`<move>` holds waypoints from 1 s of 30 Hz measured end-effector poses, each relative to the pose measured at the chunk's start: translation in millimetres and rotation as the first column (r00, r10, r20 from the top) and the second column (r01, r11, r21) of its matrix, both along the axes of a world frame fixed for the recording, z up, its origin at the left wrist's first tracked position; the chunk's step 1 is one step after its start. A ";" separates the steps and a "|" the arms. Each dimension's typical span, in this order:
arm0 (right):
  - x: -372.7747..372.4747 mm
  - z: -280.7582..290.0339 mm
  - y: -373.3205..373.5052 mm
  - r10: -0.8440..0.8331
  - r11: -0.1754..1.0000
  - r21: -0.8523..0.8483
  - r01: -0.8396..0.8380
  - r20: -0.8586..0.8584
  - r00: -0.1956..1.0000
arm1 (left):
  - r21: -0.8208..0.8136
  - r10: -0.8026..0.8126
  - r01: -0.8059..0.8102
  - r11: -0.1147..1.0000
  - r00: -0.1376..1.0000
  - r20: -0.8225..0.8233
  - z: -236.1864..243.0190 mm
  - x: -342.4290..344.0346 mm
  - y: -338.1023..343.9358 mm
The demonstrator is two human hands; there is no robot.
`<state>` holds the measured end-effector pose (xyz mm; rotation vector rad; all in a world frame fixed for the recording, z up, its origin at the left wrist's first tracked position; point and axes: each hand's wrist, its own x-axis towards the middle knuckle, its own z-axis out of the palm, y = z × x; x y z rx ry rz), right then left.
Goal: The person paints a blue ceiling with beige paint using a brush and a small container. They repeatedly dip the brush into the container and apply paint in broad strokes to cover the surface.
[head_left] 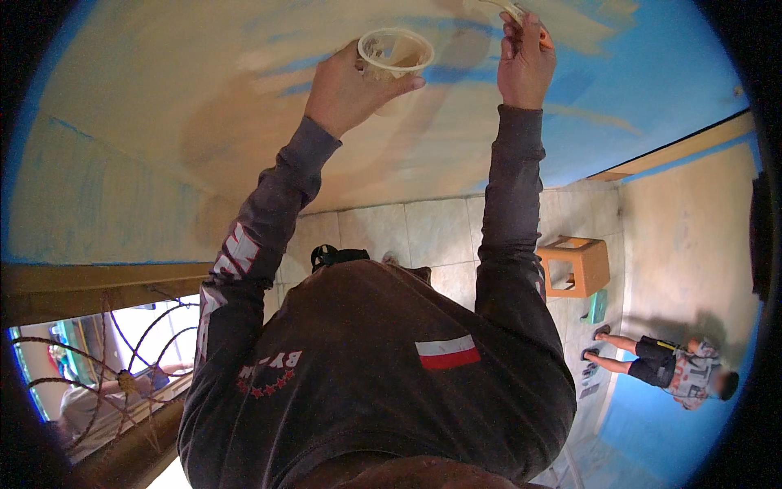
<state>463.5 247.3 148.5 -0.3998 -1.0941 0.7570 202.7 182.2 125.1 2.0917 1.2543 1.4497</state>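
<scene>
My left hand is closed around the side of a round, clear plastic tub, its thumb along the near side. Cream-coloured paint is smeared inside the tub, and its pale rim faces me. Higher up and to the right, my right hand grips a paintbrush with an orange handle. The brush's pale head reaches up and left to the picture's upper edge, where it is partly cut off; I cannot tell whether it touches the wall. Both hands are in front of a wall streaked with cream paint over blue.
An orange-brown plastic stool stands on the tiled floor to the right, with a green object beside it. Farther right, a person stands by another cream-and-blue wall. At left is a window opening with a curled metal grille.
</scene>
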 end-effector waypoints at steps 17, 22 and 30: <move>108.0 50.6 -12.0 -0.448 0.893 0.147 0.424 0.239 0.861 | 0.012 0.102 -0.102 0.995 0.994 -0.026 -17.2 -31.1 -57.8; 139.5 52.5 -21.0 -0.490 0.872 0.110 0.478 0.201 0.848 | -0.102 0.071 -0.065 0.993 0.996 0.061 -24.8 -42.1 -71.9; 73.6 48.1 -37.8 -0.356 0.928 0.167 0.332 0.146 0.923 | -0.126 0.051 -0.037 0.991 0.993 0.106 -32.4 -34.2 -75.8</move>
